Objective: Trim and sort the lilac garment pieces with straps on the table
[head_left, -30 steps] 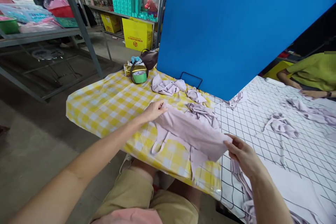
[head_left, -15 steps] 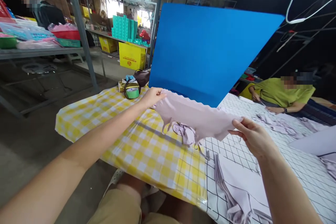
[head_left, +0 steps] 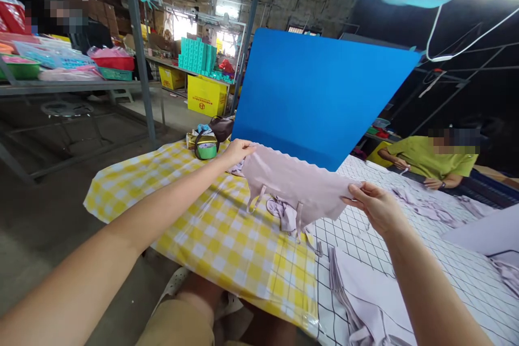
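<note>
A pale lilac fabric garment (head_left: 295,181) with a scalloped upper edge and thin straps hangs stretched between my hands above the table. My left hand (head_left: 240,152) pinches its left upper corner. At its right end, my right hand (head_left: 375,203) grips the edge between thumb and fingers. Below the garment lies a crumpled heap of lilac fabric (head_left: 286,216), partly hidden behind it. To the right, near my forearm, a stack of folded lilac pieces (head_left: 360,292) rests on the white grid cloth.
A large blue board (head_left: 316,97) stands upright behind the garment. Green tape (head_left: 207,151) and a dark bag (head_left: 222,127) sit at the far left corner of the yellow checked tablecloth (head_left: 182,216). Across the table, a person in a yellow-green shirt (head_left: 421,154) handles something small.
The garment has been raised off the table and spread out, its scalloped edge now facing up. My view has tilted upward, showing more of the room. Both hands keep their hold.
</note>
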`<state>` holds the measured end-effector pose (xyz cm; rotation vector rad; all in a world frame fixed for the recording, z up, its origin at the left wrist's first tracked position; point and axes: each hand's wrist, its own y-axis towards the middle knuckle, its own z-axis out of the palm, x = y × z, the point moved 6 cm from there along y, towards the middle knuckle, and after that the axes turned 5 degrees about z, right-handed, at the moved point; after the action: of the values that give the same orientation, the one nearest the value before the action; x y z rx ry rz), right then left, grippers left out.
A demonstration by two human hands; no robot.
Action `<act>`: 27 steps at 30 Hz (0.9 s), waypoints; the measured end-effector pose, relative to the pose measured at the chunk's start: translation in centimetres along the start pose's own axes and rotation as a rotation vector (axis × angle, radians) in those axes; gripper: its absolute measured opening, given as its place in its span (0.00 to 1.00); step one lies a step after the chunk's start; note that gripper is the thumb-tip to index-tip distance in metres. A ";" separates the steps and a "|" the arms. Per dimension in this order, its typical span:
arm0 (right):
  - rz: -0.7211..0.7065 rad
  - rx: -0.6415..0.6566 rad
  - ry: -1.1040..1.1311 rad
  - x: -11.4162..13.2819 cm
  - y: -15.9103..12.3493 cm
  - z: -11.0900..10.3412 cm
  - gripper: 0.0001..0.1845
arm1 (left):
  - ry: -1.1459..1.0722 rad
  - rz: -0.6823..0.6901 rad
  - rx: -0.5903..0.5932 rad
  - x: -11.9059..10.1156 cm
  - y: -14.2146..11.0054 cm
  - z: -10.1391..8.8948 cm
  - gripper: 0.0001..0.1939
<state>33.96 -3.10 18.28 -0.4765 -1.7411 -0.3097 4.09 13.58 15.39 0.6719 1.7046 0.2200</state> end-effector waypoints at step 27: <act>-0.373 0.389 -0.955 -20.5 -16.7 3.2 0.09 | 0.426 0.157 0.724 6.6 -27.1 1.4 0.11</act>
<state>26.82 -19.37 -1.54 0.0260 -2.7543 0.0296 -3.76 -5.19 -3.75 1.3684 2.1525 -0.1774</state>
